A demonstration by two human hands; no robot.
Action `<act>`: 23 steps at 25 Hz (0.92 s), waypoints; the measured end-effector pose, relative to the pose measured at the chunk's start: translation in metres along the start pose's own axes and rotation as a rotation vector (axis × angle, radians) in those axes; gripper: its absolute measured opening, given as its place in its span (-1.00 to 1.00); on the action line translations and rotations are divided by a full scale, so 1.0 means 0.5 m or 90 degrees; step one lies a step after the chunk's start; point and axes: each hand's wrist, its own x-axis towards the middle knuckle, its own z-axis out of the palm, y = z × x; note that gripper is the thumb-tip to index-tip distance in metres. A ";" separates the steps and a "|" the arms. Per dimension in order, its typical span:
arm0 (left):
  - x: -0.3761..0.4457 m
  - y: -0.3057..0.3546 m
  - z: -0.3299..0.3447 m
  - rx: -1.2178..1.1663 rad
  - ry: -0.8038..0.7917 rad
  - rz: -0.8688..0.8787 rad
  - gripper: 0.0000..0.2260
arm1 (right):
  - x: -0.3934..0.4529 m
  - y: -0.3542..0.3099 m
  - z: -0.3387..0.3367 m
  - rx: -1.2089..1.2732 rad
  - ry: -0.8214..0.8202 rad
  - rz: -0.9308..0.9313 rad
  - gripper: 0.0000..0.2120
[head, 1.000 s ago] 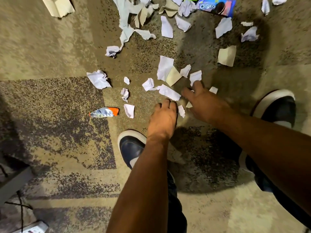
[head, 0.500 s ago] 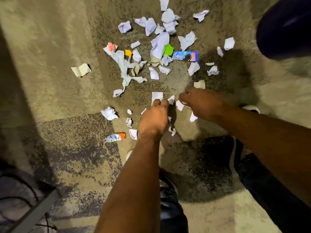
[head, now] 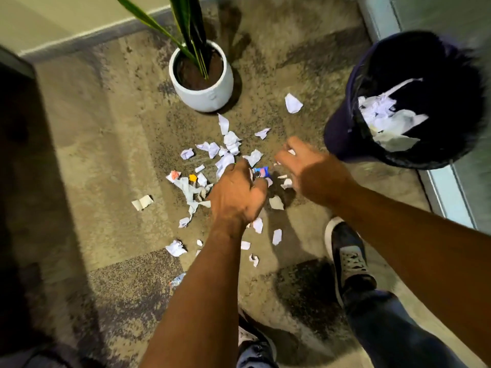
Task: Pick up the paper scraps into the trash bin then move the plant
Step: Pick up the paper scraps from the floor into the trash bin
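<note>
White paper scraps litter the carpet between your feet and the plant; some already fill the trash bin. Your left hand and right hand look closed around scraps. Plant unmoved.

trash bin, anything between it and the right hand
Nothing visible. The right hand hovers just left of the trash bin, with only bare carpet between them. The bin's mouth is open, with paper already inside.
</note>
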 end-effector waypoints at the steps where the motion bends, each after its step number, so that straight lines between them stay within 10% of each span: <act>1: 0.005 0.035 -0.009 -0.041 -0.017 -0.003 -0.67 | 0.000 0.018 -0.024 -0.003 0.032 0.018 -0.71; 10: 0.058 0.383 -0.017 -0.363 -0.167 -0.132 -0.77 | -0.045 0.245 -0.141 0.106 0.235 0.473 -0.67; 13: 0.067 0.462 0.008 -0.340 -0.188 -0.163 -0.54 | -0.070 0.302 -0.174 0.192 0.291 0.481 -0.57; 16: 0.079 0.519 0.025 -0.385 -0.181 -0.168 -0.73 | -0.074 0.355 -0.192 0.274 0.229 0.494 -0.45; 20: 0.115 0.575 0.053 -0.516 -0.204 -0.194 -0.15 | -0.091 0.413 -0.212 0.315 0.228 0.514 -0.43; 23: 0.132 0.586 0.066 -0.594 -0.235 -0.194 -0.13 | -0.100 0.437 -0.222 0.314 0.267 0.544 -0.45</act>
